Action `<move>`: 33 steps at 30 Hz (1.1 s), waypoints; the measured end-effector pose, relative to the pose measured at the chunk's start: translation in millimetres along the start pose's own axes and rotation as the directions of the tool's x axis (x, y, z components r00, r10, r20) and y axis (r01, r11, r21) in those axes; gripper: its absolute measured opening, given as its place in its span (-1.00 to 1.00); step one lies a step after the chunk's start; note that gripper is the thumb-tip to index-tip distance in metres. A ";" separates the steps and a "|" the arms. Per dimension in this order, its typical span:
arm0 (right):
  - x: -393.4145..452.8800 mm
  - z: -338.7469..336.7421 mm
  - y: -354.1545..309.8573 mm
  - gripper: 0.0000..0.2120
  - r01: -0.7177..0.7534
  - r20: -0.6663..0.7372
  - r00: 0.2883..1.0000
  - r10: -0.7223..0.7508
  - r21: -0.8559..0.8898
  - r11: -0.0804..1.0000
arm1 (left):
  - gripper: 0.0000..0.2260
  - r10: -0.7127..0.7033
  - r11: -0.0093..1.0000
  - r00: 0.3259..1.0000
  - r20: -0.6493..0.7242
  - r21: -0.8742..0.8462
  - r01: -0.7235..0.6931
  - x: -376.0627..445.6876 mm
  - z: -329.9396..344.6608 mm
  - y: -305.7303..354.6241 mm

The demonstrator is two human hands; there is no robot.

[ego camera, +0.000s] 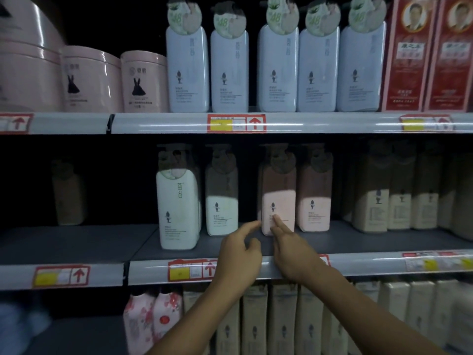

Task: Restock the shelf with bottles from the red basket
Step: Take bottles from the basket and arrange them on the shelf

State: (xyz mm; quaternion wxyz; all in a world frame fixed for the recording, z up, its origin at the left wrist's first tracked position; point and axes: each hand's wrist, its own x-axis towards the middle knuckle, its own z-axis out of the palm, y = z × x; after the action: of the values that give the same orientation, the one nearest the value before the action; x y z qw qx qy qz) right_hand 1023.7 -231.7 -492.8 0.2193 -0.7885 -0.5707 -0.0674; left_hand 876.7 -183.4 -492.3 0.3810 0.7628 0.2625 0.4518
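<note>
Both my hands reach onto the middle shelf [358, 242]. My right hand [290, 248] has straight fingers touching the lower front of a pink bottle [277, 198] standing just beyond them; my left hand [242, 248] hovers beside it, loosely curled, holding nothing. I judge the step is nudging this bottle into line: push low and gently so it stays standing. The bottle is upright, long axis vertical, label facing me.
</note>
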 end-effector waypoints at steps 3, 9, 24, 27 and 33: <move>-2.0 4.1 1.4 -0.63 0.021 -0.067 0.998 -0.019 0.034 0.999 | -0.60 0.015 1.000 1.000 -0.004 -0.004 -0.015 -5.6 -0.8 0.0; -40.3 4.0 -23.7 -0.56 0.116 -0.365 0.931 0.021 0.348 0.930 | -0.58 0.028 0.999 1.000 -0.005 -0.019 -0.028 -22.3 -11.5 2.5; -211.8 145.8 -48.4 -0.56 0.096 -0.009 0.995 -0.100 0.395 0.914 | -0.67 -0.109 0.994 0.992 0.058 0.033 0.107 -193.9 -46.8 -93.3; -250.3 213.9 -16.3 -0.63 0.013 0.460 0.884 -0.082 0.151 0.988 | -0.70 -0.323 0.944 0.932 0.167 0.122 0.305 -258.4 -57.5 -147.9; -300.6 283.2 -19.1 -0.77 -0.024 0.925 0.357 -0.128 0.146 0.989 | -0.62 -0.585 0.797 0.740 0.331 0.406 0.447 -312.0 -63.1 -208.0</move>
State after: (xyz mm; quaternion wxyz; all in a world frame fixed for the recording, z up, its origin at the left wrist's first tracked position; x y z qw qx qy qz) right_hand 863.1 -368.8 -848.3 -0.0926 -0.6527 -0.6221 0.4223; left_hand 667.3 -275.1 -796.1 0.4209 0.7886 0.4378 0.0966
